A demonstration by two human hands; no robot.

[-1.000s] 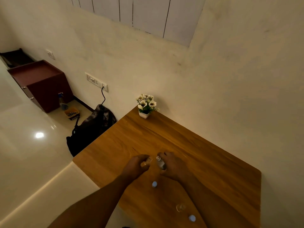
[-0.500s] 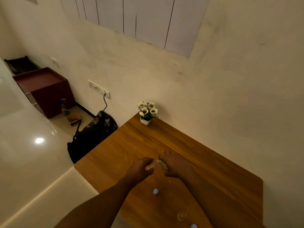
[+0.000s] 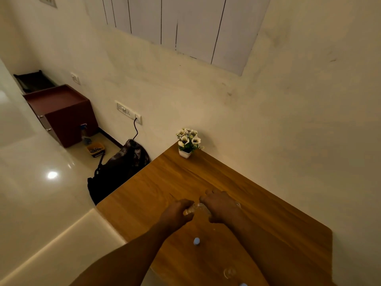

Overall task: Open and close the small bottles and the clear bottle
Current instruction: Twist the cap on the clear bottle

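At lower centre of the frame, a small clear bottle (image 3: 196, 208) is gripped between the left hand (image 3: 177, 213) and right hand (image 3: 221, 207) above the wooden table (image 3: 278, 230).

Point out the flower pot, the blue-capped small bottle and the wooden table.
flower pot (image 3: 185, 154), head view, white pot's front.
blue-capped small bottle (image 3: 196, 241), head view, its blue cap.
wooden table (image 3: 268, 213), head view, bare top.

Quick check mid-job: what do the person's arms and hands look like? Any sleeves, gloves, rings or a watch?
Both forearms are bare right down to the picture's lower edge: no sleeves show. The left hand and right hand wear no gloves. No watch, band or ring is visible, though dim light and blur would hide a thin ring.
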